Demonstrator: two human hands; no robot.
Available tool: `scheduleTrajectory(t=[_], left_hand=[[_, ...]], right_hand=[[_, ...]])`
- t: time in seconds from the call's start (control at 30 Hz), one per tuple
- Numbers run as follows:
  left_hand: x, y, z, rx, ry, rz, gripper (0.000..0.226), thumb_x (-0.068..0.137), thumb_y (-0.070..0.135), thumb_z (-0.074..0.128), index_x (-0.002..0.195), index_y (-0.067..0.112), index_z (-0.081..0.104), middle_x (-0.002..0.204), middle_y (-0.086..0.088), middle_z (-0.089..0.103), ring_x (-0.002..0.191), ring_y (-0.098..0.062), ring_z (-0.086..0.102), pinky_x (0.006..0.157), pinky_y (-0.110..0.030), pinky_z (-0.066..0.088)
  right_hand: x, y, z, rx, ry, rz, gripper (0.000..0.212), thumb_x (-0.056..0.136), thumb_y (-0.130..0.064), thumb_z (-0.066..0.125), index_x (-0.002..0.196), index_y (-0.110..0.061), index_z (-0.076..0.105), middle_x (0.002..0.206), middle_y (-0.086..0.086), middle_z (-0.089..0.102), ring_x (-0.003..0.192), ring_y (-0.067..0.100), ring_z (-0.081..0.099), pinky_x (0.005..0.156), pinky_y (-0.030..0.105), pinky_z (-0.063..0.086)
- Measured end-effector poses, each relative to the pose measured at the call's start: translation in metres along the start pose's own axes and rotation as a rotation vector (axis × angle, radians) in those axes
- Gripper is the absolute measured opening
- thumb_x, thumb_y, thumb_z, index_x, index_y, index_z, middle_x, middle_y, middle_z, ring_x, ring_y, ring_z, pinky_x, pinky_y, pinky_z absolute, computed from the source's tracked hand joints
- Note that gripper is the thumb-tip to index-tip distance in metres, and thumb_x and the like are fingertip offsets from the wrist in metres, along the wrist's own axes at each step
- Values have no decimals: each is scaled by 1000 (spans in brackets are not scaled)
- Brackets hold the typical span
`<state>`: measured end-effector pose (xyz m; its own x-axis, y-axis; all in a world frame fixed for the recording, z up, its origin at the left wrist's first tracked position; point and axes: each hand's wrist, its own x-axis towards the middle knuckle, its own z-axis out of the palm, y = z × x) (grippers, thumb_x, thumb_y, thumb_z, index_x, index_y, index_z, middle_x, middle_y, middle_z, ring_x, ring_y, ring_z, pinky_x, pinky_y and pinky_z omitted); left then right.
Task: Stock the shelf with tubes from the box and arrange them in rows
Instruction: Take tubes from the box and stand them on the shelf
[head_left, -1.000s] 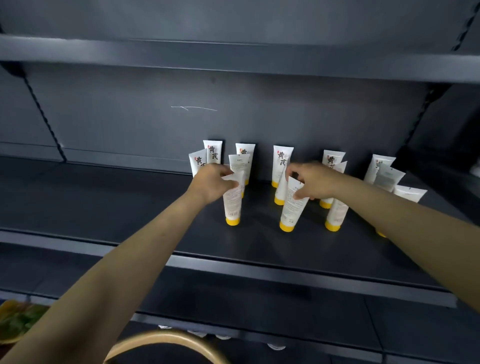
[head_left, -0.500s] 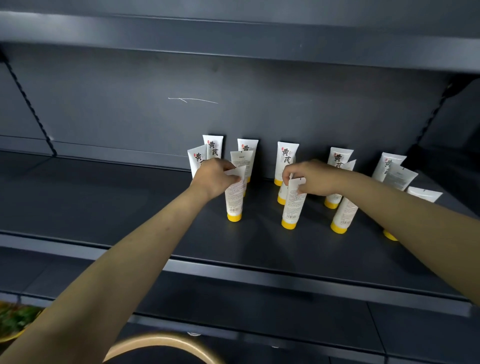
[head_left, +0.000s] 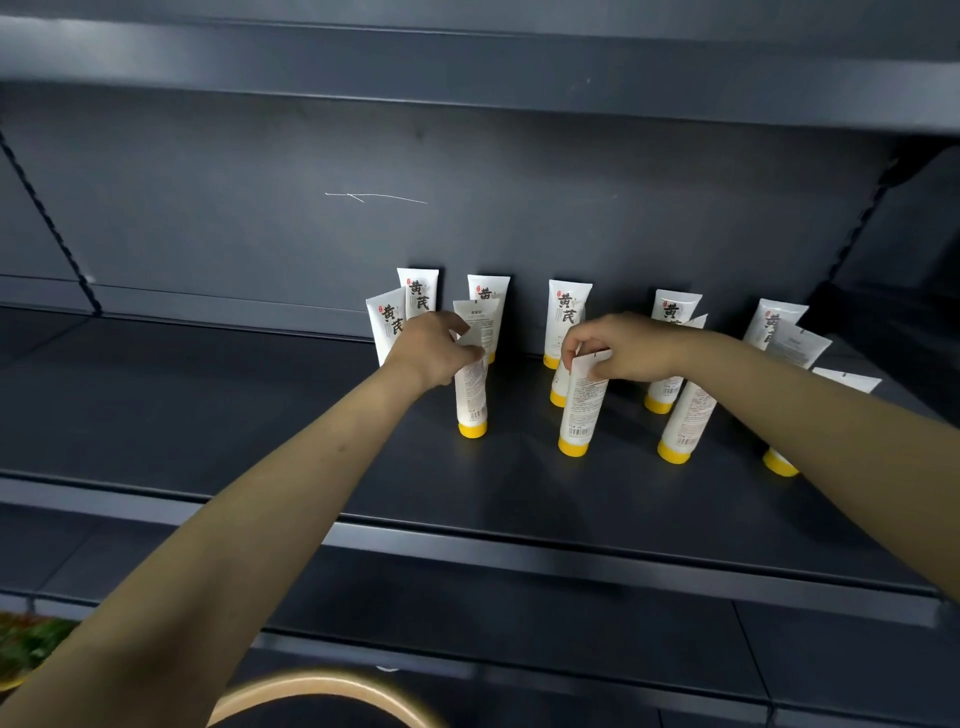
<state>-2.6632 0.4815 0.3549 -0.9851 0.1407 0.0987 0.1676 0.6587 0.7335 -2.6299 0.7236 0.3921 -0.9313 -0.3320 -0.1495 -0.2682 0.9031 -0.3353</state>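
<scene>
Hardly moved: your left hand (head_left: 434, 353) pinches the left tube (head_left: 471, 400), right hand (head_left: 628, 348) the right tube (head_left: 581, 410), both upright, back row (head_left: 570, 312) at 12 o'clock.

Both arms are bare all the way into view: the left forearm (head_left: 249, 530) comes in broad at 7 o'clock and tapers up to the left hand (head_left: 434, 353) near the middle, while the right forearm (head_left: 831, 421) comes in from 4 o'clock and tapers to the right hand (head_left: 631, 348). A small dark speck (head_left: 340, 448) sits on the left forearm a little way back from the wrist, at about 7 o'clock from that hand. The skin looks smooth, the knuckles softly rounded, and the nails are too small to make out.
</scene>
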Motion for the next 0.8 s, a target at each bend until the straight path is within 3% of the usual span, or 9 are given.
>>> scheduleTrajectory(t=[0.13,0.2,0.37,0.6,0.8], left_hand=[[-1,8,-1,-60,-57,-48,47,84,23,67,129,18,52,108,-4,54,68,-22,64,54,-21,56],[-1,11,0,-113,-79,-73,49,84,20,66,131,19,50,110,-4,53,75,-21,62,49,-19,54],[0,19,5,-92,-97,-113,40,84,19,64,122,16,54,109,-2,50,82,-26,66,65,-31,60],[-3,25,9,-32,-63,-162,22,85,19,61,101,15,47,99,-3,55,76,-31,70,74,-37,59],[-7,25,1,52,-79,-129,60,82,34,67,132,11,45,118,-2,51,80,-23,63,68,-31,57]], right_hand=[[1,-1,-1,-7,-11,-13,30,82,0,56,99,-25,61,108,-2,66,108,18,59,90,40,51],[1,-2,-1,0,-13,-10,30,83,0,55,98,-24,62,108,-3,65,108,16,59,90,39,52],[-2,-2,-2,45,9,-17,20,86,-6,57,96,-21,64,104,-3,66,102,14,60,83,28,51],[-7,-4,-3,39,22,-18,17,86,-8,58,93,-22,65,106,-2,66,103,15,59,83,28,49],[-14,-15,-10,49,16,16,26,82,-8,63,103,-24,64,108,-5,66,107,14,60,91,32,51]])
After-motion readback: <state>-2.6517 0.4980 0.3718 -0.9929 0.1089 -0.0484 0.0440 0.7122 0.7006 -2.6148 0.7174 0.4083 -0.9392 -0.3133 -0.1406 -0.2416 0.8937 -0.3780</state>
